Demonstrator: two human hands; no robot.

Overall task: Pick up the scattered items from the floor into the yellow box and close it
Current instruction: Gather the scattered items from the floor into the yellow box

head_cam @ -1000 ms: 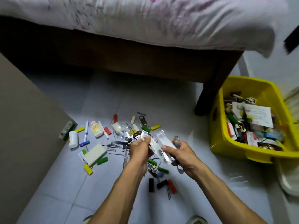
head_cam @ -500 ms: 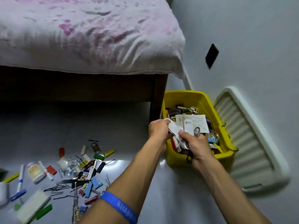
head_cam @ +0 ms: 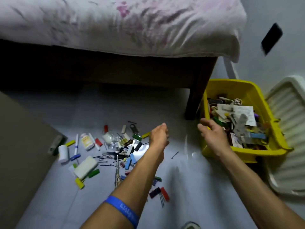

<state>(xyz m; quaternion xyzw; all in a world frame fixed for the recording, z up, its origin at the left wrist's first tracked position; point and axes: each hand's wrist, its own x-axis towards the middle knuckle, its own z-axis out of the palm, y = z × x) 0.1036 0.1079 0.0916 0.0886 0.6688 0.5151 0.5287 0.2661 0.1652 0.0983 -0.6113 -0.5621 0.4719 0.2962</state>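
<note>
Grey tiled floor (head_cam: 189, 187) beside a bed (head_cam: 115, 27), clutter to the left, box to the right.
Scattered items (head_cam: 115, 151) lie left; left hand (head_cam: 159, 137) loosely curled, empty; right hand (head_cam: 213, 137) spread over the yellow box (head_cam: 244, 151), having let go the packets held earlier; lid (head_cam: 287, 146) leans beyond.

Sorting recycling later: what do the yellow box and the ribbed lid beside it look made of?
The yellow box looks like moulded plastic: uniform bright colour, slightly glossy walls, a rounded rim. The ribbed lid also looks like plastic, off-white and matte, with moulded ridges and rounded corners. Neither can be confirmed by sight alone.
</note>
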